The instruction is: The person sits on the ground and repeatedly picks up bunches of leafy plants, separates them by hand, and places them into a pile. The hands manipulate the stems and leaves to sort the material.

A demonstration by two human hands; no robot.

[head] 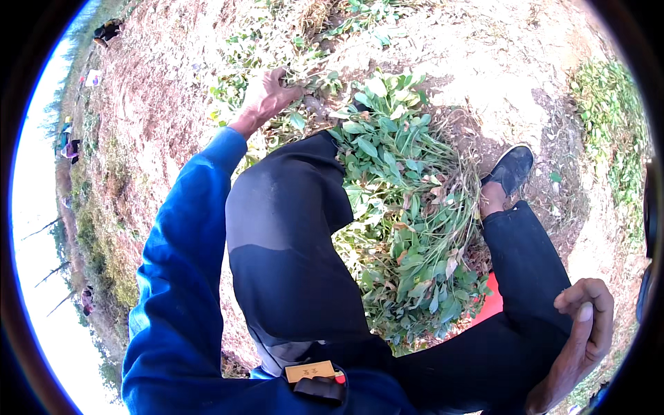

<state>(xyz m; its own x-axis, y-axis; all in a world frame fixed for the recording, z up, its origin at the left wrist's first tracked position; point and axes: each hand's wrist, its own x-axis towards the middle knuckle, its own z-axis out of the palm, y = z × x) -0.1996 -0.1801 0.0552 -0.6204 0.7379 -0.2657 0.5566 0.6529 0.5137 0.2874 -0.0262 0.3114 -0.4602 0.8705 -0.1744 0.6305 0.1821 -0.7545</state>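
My left hand [267, 98] reaches out beyond my left knee, its fingers closed around plant stems [311, 78] at ground level. Part of the grip is hidden behind the hand. Between my legs lies a thick heap of cut or pulled leafy green plants [410, 207], with bare stems towards the right and some browned leaves among them. My right hand [586, 321] hovers over my right thigh, fingers loosely curled and thumb apart, with nothing visible in it.
A red object [490, 303] shows partly beneath my right leg. On my lap rest a small box [310, 371] bearing writing and a dark pouch [319, 389]. More plants [609, 135] line the right side. Several distant people, one at upper left [107, 32], are in the field.
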